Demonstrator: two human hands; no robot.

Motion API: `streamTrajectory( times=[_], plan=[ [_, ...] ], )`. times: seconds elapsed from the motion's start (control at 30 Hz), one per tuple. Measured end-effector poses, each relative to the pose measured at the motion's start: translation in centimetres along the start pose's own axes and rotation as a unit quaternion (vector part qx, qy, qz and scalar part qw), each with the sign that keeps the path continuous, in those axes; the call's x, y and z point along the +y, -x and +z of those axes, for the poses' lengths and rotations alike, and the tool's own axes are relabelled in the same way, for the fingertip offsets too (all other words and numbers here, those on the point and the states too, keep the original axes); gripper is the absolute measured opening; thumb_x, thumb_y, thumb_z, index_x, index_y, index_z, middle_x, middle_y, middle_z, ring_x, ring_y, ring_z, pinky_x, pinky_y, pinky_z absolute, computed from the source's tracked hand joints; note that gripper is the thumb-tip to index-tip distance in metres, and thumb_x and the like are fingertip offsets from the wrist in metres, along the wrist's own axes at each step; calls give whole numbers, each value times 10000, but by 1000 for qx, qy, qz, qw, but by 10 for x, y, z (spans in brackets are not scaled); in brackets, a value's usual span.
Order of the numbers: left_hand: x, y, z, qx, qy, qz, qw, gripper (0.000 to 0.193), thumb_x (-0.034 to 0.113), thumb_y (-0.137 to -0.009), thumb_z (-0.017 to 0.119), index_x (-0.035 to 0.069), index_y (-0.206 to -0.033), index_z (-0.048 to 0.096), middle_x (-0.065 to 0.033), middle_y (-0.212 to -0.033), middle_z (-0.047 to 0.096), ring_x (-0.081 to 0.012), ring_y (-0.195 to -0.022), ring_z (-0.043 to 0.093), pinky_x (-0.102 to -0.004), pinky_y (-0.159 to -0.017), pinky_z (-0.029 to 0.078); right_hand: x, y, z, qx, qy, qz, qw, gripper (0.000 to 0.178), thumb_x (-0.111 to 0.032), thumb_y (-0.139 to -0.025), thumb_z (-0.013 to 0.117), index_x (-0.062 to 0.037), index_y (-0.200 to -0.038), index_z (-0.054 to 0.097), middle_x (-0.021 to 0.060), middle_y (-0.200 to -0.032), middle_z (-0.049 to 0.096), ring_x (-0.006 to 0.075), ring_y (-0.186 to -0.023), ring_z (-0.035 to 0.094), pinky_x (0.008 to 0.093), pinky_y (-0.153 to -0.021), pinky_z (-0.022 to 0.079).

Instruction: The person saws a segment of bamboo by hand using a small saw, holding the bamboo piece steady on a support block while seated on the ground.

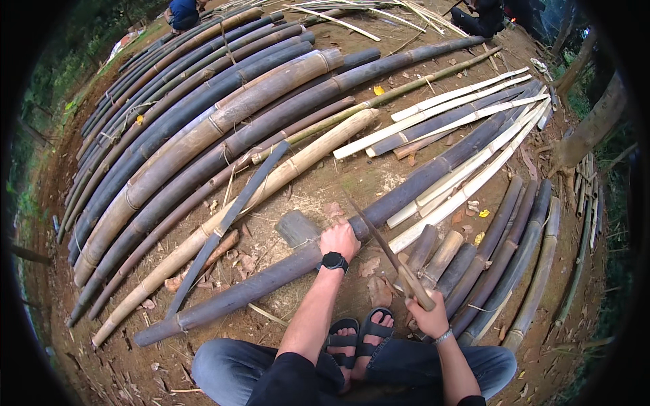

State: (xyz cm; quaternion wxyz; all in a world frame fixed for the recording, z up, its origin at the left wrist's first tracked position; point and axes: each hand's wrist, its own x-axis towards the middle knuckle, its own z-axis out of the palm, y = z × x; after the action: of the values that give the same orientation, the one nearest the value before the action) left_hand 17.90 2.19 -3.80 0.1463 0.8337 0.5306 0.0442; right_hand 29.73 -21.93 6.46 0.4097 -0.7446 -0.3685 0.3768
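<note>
My left hand (338, 242), with a black watch at the wrist, is closed over a long dark bamboo pole (271, 279) lying slantwise in front of me. In my right hand (429, 317) is the wooden handle of a hand saw (414, 287). The saw's narrow blade lies across the pole just right of my left hand. Whether its teeth have cut into the pole cannot be made out. A short wooden block (298, 229) sits on the ground behind the pole, and pale sawdust is scattered around it.
Many long bamboo poles (172, 145) lie side by side at the left. Split pale strips (467, 177) spread at the right, with shorter cut pieces (497, 260) nearer me. A tree trunk (592, 128) stands far right. Two people (183, 13) (479, 19) are at the back.
</note>
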Motion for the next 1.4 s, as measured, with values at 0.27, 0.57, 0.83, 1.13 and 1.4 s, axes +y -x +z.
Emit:
streamTrajectory(
  times=[0.27, 0.57, 0.83, 1.13, 1.4],
  plan=[
    [1, -12, -4, 5, -10, -2, 1000, 449, 244, -726, 779, -63, -1034, 664, -227, -956, 743, -348, -827, 750, -404, -742, 616, 7, -14, -11, -15, 45, 8, 999, 175, -154, -872, 705, 1, -819, 644, 40, -601, 569, 110, -596, 523, 334, -562, 440],
    [-5, -19, -8, -48, -24, -13, 998, 568, 347, -708, 807, -60, -1075, 658, -236, -940, 740, -349, -853, 746, -417, -772, 611, 4, -53, 22, -2, 53, -15, 998, 238, -198, -836, 711, 23, -920, 687, 164, -688, 633, 233, -618, 634, 368, -625, 504],
    [-1, -13, -10, -52, -27, -3, 998, 481, 355, -726, 795, -26, -1005, 704, -231, -916, 742, -361, -843, 743, -431, -767, 608, 6, -49, 16, 23, 53, -23, 998, 202, -174, -846, 680, 21, -897, 684, 144, -666, 630, 179, -573, 600, 371, -574, 486],
    [2, -10, -11, -52, -49, -2, 997, 524, 362, -720, 810, -24, -1040, 660, -224, -984, 736, -350, -899, 740, -419, -801, 606, -10, -79, 37, 9, 47, -18, 999, 119, -107, -846, 647, 11, -840, 654, 109, -617, 616, 142, -593, 603, 358, -576, 490],
    [2, -6, -12, -49, -53, -11, 997, 496, 309, -716, 829, -16, -1037, 634, -207, -1044, 723, -344, -942, 729, -415, -824, 602, -26, -37, 14, -5, 22, 36, 999, 216, -155, -854, 654, 23, -972, 685, 196, -646, 651, 292, -588, 692, 400, -596, 525]
  ],
)
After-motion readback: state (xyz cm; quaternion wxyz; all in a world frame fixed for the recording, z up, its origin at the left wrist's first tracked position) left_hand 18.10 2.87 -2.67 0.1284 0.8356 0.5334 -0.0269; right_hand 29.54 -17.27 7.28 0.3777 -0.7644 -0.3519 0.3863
